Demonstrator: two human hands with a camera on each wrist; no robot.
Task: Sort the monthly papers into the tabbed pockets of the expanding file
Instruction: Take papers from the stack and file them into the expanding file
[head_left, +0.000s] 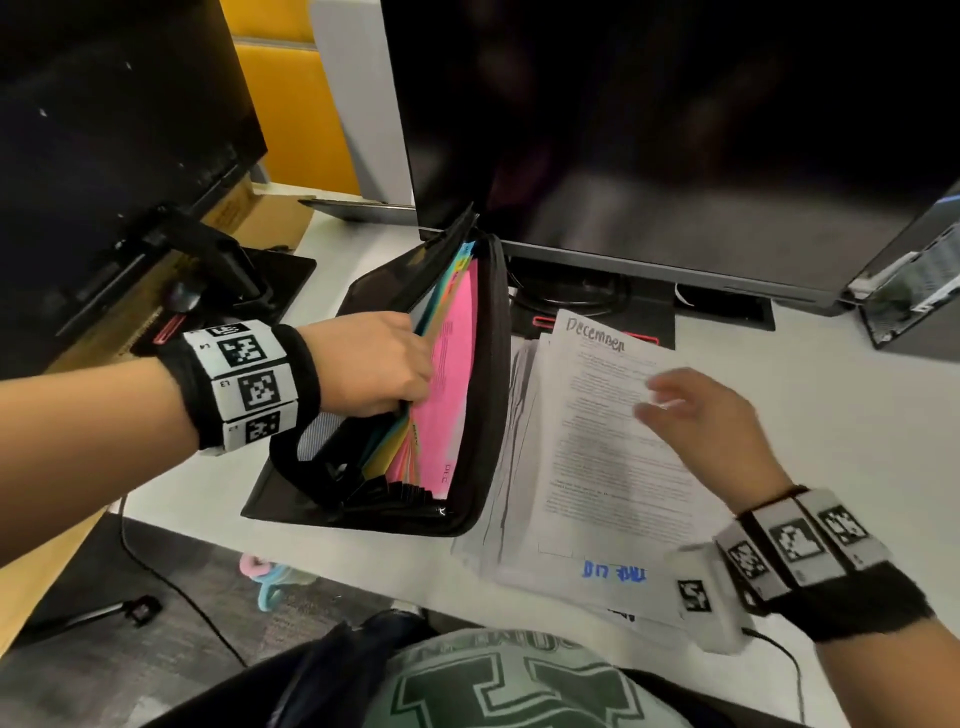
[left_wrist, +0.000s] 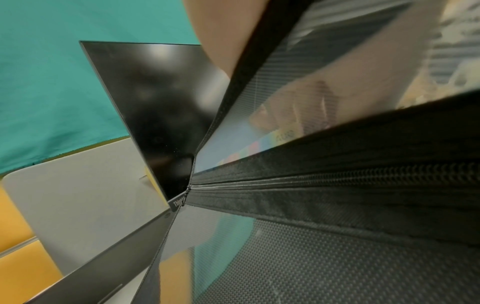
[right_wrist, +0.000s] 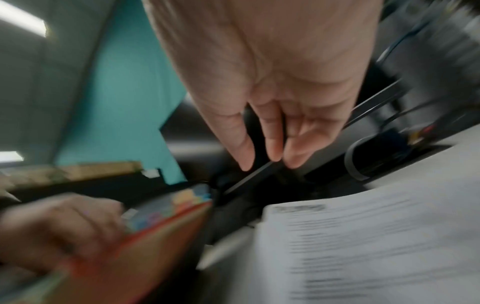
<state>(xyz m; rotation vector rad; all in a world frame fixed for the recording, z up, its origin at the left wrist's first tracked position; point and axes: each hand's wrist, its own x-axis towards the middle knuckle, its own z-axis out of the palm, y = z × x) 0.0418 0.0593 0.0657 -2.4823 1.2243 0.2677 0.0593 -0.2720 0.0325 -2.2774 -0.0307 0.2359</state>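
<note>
A black zip-around expanding file stands open on the white desk, showing pink, orange and yellow dividers. My left hand reaches in from the left, its fingers curled between the dividers and holding a pocket apart. In the left wrist view those fingers show through the file's mesh flap, above the coloured tabs. To the file's right lies a stack of printed papers; its top sheet is headed "December". My right hand hovers over it, blurred, fingers straight and holding nothing.
A large dark monitor stands right behind the file, its base behind the papers. A second monitor is at the left, a computer case at the far right. The desk's front edge runs just below the papers.
</note>
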